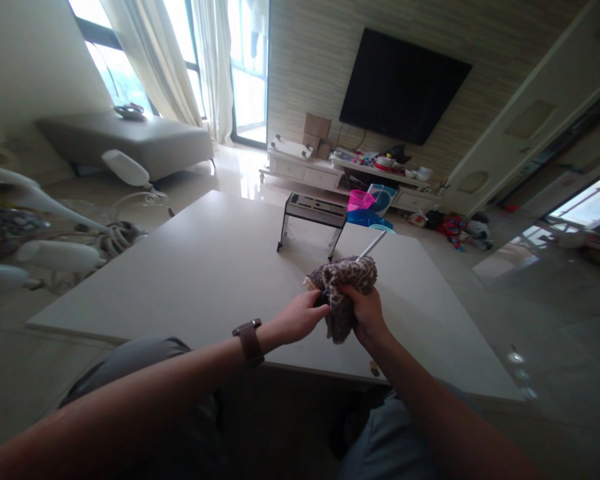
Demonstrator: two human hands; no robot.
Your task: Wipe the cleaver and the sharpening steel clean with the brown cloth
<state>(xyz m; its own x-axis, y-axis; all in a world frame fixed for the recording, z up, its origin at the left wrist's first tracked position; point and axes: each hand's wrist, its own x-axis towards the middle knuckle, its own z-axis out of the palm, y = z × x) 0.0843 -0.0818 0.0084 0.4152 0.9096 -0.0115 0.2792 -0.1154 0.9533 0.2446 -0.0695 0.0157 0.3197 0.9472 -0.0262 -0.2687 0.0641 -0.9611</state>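
Note:
A fluffy brown patterned cloth [353,270] is bunched up above the near part of the white table [220,260]. My right hand [367,310] is closed around it, thumb on top. From the cloth's far side a thin white rod [371,245] sticks out at a slant. My left hand [300,317], with a watch on the wrist, grips a small dark piece [322,299] against the cloth's left side; most of that piece is hidden. Just beyond both hands stands a clear box-like frame [310,227] with a dark slotted top and short feet.
A tiny brown-yellow object [375,368] lies at the table's near edge. Past the far edge are a pink basket [360,200] and blue items on the floor. White lamp shades [60,257] crowd the left. A cluttered TV cabinet [325,175] lines the far wall.

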